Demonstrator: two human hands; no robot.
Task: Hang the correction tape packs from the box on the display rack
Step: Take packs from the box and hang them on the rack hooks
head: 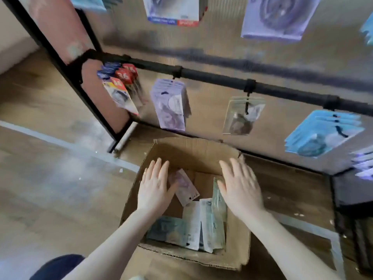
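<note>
Both hands hover flat-fingered over the box (193,150), my left hand (154,187) at nine o'clock, my right hand (240,186) at three, gripping nothing. Correction tape packs (198,225) lie loose inside. I'm reaching in; next I pinch one, then find a hook on the display rack (222,78) at twelve.
</note>
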